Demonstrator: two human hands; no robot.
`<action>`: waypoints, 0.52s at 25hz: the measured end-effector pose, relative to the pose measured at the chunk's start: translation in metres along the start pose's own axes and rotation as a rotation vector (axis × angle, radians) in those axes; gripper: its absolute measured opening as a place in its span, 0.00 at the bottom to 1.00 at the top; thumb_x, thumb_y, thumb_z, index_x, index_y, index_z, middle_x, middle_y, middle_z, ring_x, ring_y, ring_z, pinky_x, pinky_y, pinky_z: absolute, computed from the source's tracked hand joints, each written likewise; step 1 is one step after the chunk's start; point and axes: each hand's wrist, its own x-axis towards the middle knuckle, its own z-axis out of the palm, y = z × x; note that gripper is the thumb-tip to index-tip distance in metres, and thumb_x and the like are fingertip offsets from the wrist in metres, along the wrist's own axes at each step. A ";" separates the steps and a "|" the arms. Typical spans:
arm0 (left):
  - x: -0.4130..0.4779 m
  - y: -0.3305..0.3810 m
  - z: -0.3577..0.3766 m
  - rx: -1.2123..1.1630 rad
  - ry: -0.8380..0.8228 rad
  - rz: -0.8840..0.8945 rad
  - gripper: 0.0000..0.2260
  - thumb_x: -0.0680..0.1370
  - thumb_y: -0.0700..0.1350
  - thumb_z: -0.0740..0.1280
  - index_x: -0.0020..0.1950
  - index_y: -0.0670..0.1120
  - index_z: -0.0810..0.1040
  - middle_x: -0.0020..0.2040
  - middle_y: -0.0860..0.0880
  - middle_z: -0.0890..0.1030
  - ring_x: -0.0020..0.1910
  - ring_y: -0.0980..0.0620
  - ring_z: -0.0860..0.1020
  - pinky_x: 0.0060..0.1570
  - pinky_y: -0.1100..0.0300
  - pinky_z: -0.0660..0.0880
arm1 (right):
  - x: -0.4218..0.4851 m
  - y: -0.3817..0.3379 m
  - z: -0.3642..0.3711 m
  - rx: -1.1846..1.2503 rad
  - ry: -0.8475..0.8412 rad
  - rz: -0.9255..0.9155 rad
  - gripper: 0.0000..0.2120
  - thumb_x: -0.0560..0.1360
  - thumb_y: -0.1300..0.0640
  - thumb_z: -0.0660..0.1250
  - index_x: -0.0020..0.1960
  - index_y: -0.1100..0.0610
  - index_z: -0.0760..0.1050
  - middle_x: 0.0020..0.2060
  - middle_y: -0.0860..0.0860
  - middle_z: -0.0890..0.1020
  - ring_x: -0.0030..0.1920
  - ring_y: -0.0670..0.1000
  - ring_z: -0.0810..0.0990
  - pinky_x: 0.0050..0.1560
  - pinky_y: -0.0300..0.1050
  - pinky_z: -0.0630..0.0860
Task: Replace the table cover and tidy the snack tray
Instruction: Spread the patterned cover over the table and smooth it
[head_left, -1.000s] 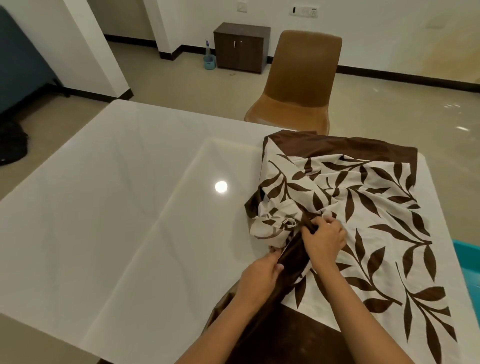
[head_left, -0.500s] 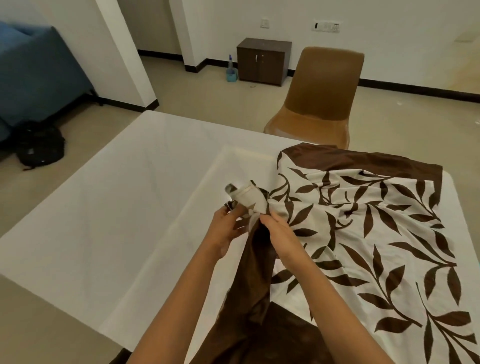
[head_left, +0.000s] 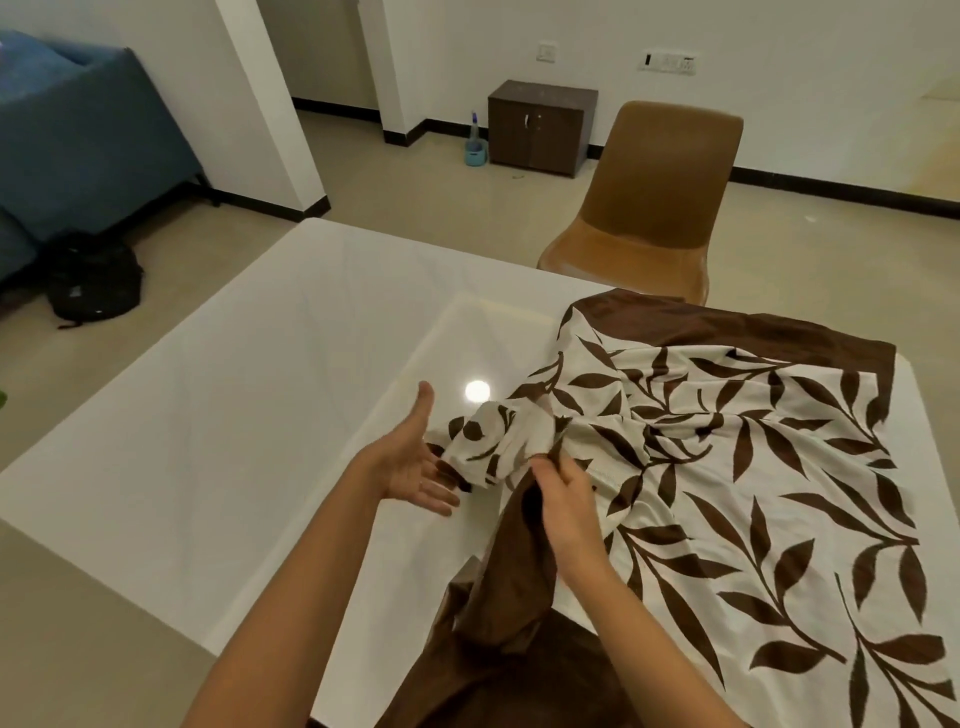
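Pinches bunched leaf-print cover (head_left: 753, 467) with right hand (head_left: 563, 491) fingers, spreads left hand (head_left: 408, 467) fingers beside it, leaves half the surface (head_left: 249, 415) uncovered, snack tray tidying seemingly pending.

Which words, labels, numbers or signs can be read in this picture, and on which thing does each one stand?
No text can be read.
On the black backpack: a small pale mark, too blurred to read.
On the wall switch panel: small marks, too small to read.
On the table cover: only a leaf pattern, no words.
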 end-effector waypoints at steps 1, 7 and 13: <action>-0.003 -0.003 0.004 0.082 -0.117 -0.051 0.54 0.58 0.80 0.60 0.64 0.36 0.66 0.68 0.31 0.70 0.61 0.32 0.76 0.49 0.41 0.79 | -0.007 0.004 0.010 -0.109 -0.085 -0.066 0.16 0.80 0.54 0.59 0.66 0.42 0.71 0.52 0.41 0.81 0.56 0.41 0.78 0.58 0.40 0.75; -0.015 0.001 -0.018 0.465 0.135 0.231 0.15 0.74 0.37 0.71 0.60 0.39 0.78 0.57 0.38 0.81 0.55 0.41 0.81 0.62 0.44 0.74 | -0.022 0.025 0.034 -0.418 -0.540 -0.276 0.21 0.77 0.55 0.64 0.70 0.44 0.69 0.66 0.33 0.67 0.69 0.27 0.59 0.69 0.26 0.58; -0.075 0.056 -0.133 0.116 1.440 0.921 0.19 0.73 0.33 0.62 0.62 0.42 0.77 0.60 0.40 0.79 0.60 0.42 0.77 0.56 0.65 0.69 | 0.018 0.047 -0.029 -0.635 0.001 -0.274 0.22 0.77 0.53 0.66 0.70 0.52 0.70 0.73 0.50 0.66 0.75 0.46 0.58 0.75 0.50 0.60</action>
